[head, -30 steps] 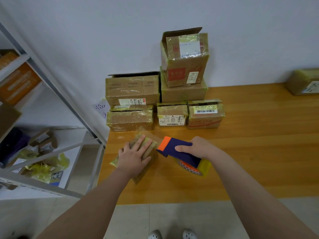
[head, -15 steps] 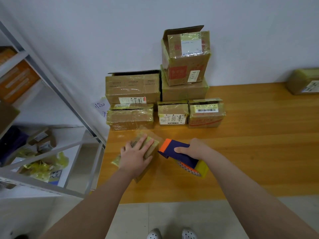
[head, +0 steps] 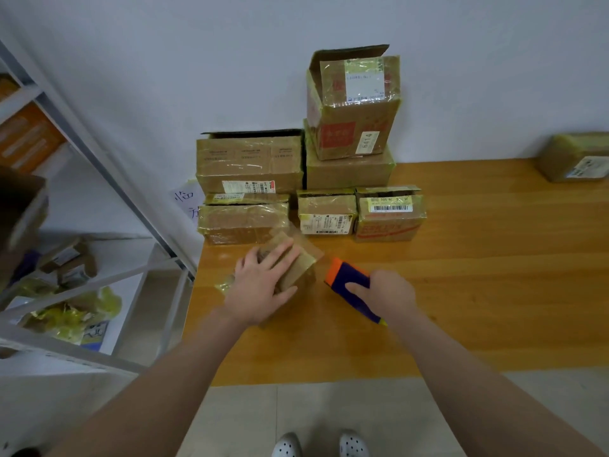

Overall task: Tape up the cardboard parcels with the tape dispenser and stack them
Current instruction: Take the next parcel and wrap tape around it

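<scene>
A small cardboard parcel (head: 298, 275) lies on the wooden table (head: 478, 291) near its left edge, and my left hand (head: 260, 285) presses flat on top of it with fingers spread. My right hand (head: 389, 296) grips the blue and orange tape dispenser (head: 346, 278) just right of the parcel, its orange end pointing at the parcel with a small gap between them. Behind them, against the wall, stands a stack of taped parcels (head: 349, 153); its top box has one flap standing up.
A lone taped parcel (head: 575, 158) sits at the table's far right by the wall. A metal shelf rack (head: 85, 199) with boxes and yellow bags stands to the left. The table's front edge runs just ahead of my feet.
The dispenser has drawn back to the right, off the parcel, leaving a gap. My left hand stays pressed on the parcel.
</scene>
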